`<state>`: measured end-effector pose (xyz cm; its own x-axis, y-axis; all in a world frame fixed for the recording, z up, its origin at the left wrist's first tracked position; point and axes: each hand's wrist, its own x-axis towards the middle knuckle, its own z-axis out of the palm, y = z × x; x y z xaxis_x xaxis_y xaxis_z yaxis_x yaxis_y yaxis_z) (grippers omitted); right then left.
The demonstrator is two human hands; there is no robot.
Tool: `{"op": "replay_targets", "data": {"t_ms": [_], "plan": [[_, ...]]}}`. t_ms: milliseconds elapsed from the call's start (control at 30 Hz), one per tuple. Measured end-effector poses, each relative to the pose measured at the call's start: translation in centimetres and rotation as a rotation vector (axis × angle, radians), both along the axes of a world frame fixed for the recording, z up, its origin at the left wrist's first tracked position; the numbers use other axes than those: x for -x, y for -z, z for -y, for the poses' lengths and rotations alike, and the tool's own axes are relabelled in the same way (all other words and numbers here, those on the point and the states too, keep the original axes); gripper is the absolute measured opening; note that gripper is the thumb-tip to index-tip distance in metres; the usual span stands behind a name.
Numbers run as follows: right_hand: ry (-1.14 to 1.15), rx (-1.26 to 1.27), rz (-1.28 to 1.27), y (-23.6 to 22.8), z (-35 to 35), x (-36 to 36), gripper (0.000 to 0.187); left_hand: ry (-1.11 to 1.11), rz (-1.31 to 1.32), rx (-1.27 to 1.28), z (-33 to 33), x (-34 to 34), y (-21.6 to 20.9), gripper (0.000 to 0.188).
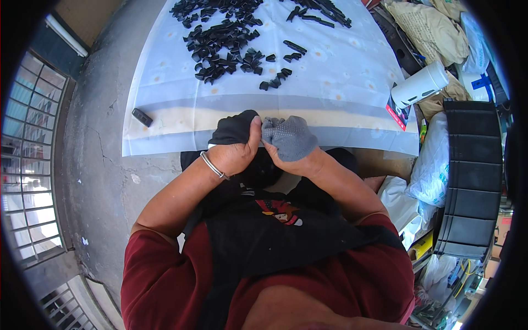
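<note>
My left hand (235, 142) has a black glove over its fingers, with the thumb bare, and a silver bangle circles the wrist. A grey dotted glove covers the fingers of my right hand (290, 140). Both hands are closed and meet just over the near edge of the table (181, 118). What they hold, if anything, is hidden. Beyond them, a large scatter of short black pieces (220, 49) lies on the floral tablecloth, with a short row of black pieces (275, 80) closer in.
A small black device (142, 117) lies at the table's left corner. Longer black strips (324, 12) lie at the far right. Near the right edge are a white cup (421, 85) and a red-and-black card (397, 113). Sacks (426, 27) and a black ribbed panel (470, 176) crowd the right side.
</note>
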<state>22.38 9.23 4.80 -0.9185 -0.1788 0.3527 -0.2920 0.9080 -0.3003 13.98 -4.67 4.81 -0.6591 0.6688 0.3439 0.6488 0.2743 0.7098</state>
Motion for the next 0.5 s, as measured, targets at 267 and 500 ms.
{"op": "replay_targets", "data": {"t_ms": [267, 500], "plan": [[0.064, 0.063, 0.542, -3.4, -5.2, 1.3, 0.029, 0.023, -0.262, 0.283, -0.7, 2.8, -0.2, 0.029], [0.639, -0.335, 0.156, -1.0, -13.4, 12.3, 0.033, -0.113, -0.399, 0.342, -6.6, 6.6, 1.7, 0.02]]}}
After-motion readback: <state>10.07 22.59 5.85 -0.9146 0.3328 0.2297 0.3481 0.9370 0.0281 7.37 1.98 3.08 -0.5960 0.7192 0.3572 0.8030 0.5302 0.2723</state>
